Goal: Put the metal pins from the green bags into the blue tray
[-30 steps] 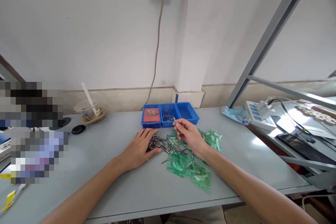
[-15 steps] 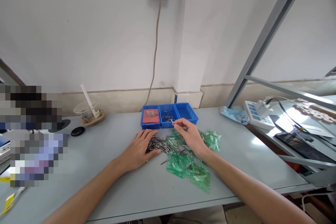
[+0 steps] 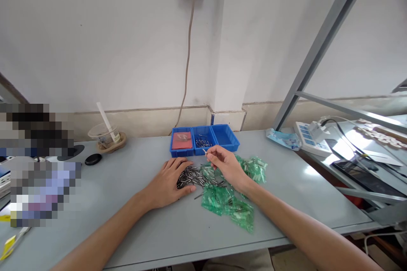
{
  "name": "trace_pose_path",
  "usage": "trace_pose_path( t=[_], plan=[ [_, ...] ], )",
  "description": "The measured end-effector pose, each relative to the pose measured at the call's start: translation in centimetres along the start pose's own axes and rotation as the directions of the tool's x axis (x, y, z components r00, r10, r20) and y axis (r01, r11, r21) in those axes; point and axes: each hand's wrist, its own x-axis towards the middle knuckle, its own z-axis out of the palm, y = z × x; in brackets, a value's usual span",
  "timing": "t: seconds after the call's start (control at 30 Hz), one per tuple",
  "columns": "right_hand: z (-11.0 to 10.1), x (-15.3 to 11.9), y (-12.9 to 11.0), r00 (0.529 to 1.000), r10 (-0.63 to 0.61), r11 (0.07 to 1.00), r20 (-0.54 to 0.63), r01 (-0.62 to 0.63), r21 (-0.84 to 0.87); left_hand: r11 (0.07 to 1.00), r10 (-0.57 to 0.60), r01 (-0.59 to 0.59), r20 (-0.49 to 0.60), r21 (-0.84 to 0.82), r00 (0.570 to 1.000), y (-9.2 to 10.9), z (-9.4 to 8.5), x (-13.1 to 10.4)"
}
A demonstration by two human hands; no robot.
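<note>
My left hand (image 3: 168, 180) lies on the table with thumb and fingers apart, curved around the left side of a pile of small dark metal pins (image 3: 190, 176). Between the thumb and fingertips of my right hand (image 3: 227, 165) is a small metal pin (image 3: 205, 151), its tip pointing up and left. This hand hovers over the pile's far right side, just in front of the blue bins. Metal pins also lie in the middle blue bin (image 3: 201, 151). Under and beside my right wrist are green plastic bags (image 3: 227, 201) with small pieces inside.
The left blue bin (image 3: 182, 152) holds a red packet; the right blue bin (image 3: 233, 144) stands beside the middle one. A cup with a straw (image 3: 108, 133) and a black oval object (image 3: 93, 159) are at left. On the right are a blue packet (image 3: 284, 139) and a power strip (image 3: 313, 140).
My right hand has come slightly left and down, away from the middle bin, and the pin in its fingers now shows more plainly. The left hand has barely moved.
</note>
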Motion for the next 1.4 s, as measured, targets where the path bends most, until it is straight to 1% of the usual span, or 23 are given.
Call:
trace_pose_path(
  t=[0.07, 0.13, 0.2, 0.3, 0.43, 0.53, 0.8, 1.1, 1.27, 1.4],
  plan=[
    [0.1, -0.1, -0.1, 0.998, 0.063, 0.991, 0.03, -0.066, 0.119, 1.0, 0.005, -0.005, 0.012, -0.012, 1.0, 0.0, -0.2, 0.0],
    [0.1, -0.2, -0.2, 0.994, 0.105, 0.973, 0.042, -0.111, 0.2, 1.0, 0.01, -0.009, 0.033, -0.018, 0.999, 0.1, -0.5, -0.1],
    [0.0, -0.2, -0.4, 0.991, 0.127, 0.96, 0.041, -0.133, 0.244, 1.0, 0.02, -0.02, 0.056, -0.011, 0.998, 0.2, -0.7, -0.2],
    [-0.2, -0.2, -0.5, 0.991, 0.131, 0.952, 0.024, -0.133, 0.274, 0.999, 0.053, -0.054, 0.078, 0.002, 0.996, 0.2, -0.9, -0.4],
    [-0.4, -0.1, -0.6, 0.99, 0.139, 0.952, 0.013, -0.137, 0.275, 0.997, 0.082, -0.083, 0.06, 0.011, 0.995, 0.0, -0.6, -0.5],
    [-0.5, -0.1, -0.6, 0.991, 0.134, 0.955, 0.011, -0.132, 0.265, 0.998, 0.057, -0.057, 0.044, 0.001, 0.997, -0.2, -0.3, -0.5],
    [-0.4, -0.1, -0.2, 0.992, 0.123, 0.957, 0.021, -0.124, 0.262, 0.995, -0.004, 0.007, 0.034, -0.096, 0.999, -0.8, 0.1, -0.2],
    [-0.4, 0.0, -0.1, 0.991, 0.131, 0.959, 0.006, -0.128, 0.253, 0.988, 0.019, -0.017, 0.012, -0.151, 1.0, -0.5, 0.0, 0.0],
    [-0.4, 0.1, -0.3, 0.991, 0.133, 0.962, -0.007, -0.127, 0.241, 0.99, 0.03, -0.032, -0.011, -0.138, 0.999, -0.4, 0.0, -0.1],
    [-0.3, 0.2, -0.3, 0.994, 0.103, 0.975, -0.035, -0.094, 0.202, 0.995, 0.025, -0.024, 0.017, -0.093, 1.0, -0.4, -0.1, -0.2]
  ],
)
